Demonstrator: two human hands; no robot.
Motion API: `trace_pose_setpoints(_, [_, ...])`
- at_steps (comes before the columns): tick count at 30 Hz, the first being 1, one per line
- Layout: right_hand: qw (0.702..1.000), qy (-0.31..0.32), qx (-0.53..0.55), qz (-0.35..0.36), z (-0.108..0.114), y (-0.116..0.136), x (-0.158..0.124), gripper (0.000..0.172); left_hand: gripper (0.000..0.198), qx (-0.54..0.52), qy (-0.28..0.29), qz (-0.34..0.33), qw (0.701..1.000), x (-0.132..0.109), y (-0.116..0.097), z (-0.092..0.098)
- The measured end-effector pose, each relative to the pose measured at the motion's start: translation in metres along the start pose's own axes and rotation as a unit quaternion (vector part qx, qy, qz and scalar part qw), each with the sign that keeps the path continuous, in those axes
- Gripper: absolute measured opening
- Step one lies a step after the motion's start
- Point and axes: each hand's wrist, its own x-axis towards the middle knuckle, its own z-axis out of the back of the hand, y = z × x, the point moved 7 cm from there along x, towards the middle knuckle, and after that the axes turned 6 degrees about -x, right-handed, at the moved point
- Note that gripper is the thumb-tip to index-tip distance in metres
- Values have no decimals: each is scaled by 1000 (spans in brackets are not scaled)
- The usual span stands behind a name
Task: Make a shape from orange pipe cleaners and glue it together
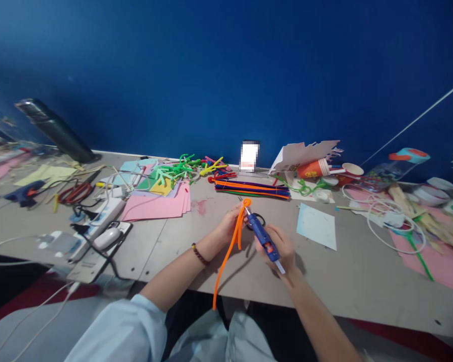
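Observation:
An orange pipe cleaner is pinched near its coiled top in my left hand, and its long ends hang down past the table's front edge. My right hand is wrapped around a blue glue gun, with a clear glue stick poking out of its back end. The gun's nozzle points up and left, at or very near the orange coil; whether it touches I cannot tell. Beyond both hands lies a bundle of purple, orange and green pipe cleaners. Part of a dark ring shape shows behind the gun.
Pink paper, a power strip, a phone and a mouse lie left. Green pipe-cleaner pieces are heaped behind. To the right are a pale blue sheet, paper cups and a white cable. A dark flask leans at far left.

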Motion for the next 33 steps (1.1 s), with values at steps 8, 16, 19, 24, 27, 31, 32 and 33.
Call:
trace_pose_setpoints(8, [1000, 23, 1, -9, -5, -3, -2, 21, 21, 8, 1, -2, 1000, -3, -2, -5])
trace_pose_setpoints(16, [998, 55, 8, -15, -6, 0, 4, 7, 19, 10, -11, 3, 1000, -5, -2, -4])
trace_pose_setpoints(19, [999, 53, 4, -12, -5, 0, 3, 8, 20, 7, -12, 3, 1000, -3, -1, -2])
trace_pose_setpoints(24, [999, 53, -9, -6, -4, 1, 4, 10, 24, 6, 9, 2, 1000, -1, 0, -2])
trace_pose_setpoints(27, [998, 64, -18, -16, -6, -1, 2, 14, 24, 9, 10, 7, 1000, -3, 0, -4])
trace_pose_setpoints(31, [997, 68, -30, -17, -7, -2, 0, 16, 23, 9, 0, 5, 1000, -5, -2, -6])
trace_pose_setpoints(32, [997, 69, -32, -17, -7, -2, 0, 17, 23, 7, 0, 4, 1000, -5, -2, -7])
trace_pose_setpoints(33, [997, 69, -34, -18, -7, -2, 0, 18, 23, 6, 1, 5, 1000, -5, -2, -7])
